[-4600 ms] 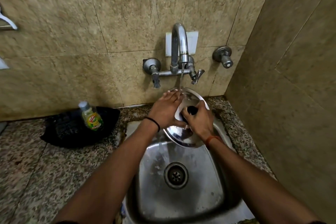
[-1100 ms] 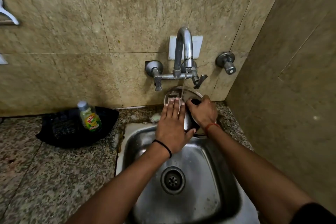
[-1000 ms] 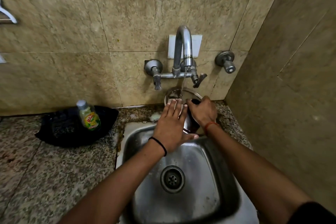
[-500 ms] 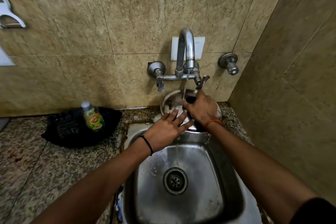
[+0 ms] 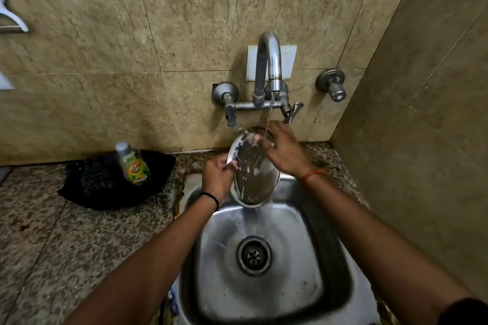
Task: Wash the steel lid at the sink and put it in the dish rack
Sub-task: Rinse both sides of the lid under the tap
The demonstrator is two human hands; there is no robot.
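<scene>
The round steel lid point(image 5: 252, 174) is held tilted over the back of the steel sink point(image 5: 330, 258), its shiny underside facing me. My left hand point(image 5: 216, 175) grips its left rim. My right hand point(image 5: 284, 152) lies on its upper right part, fingers spread, under the thin stream from the tap point(image 5: 269, 66). Water runs off the lid's lower edge into the basin. The lid's knob is hidden. No dish rack is in view.
A dish soap bottle point(image 5: 133, 165) stands in a black tray point(image 5: 105, 182) on the granite counter point(image 5: 66, 240) left of the sink. Tiled walls close in behind and on the right. A second wall valve point(image 5: 332, 86) sits right of the tap.
The lid has been flipped, so its underside faces me instead of the knob side. My left hand moved from its face to its left rim; my right hand shifted off the knob.
</scene>
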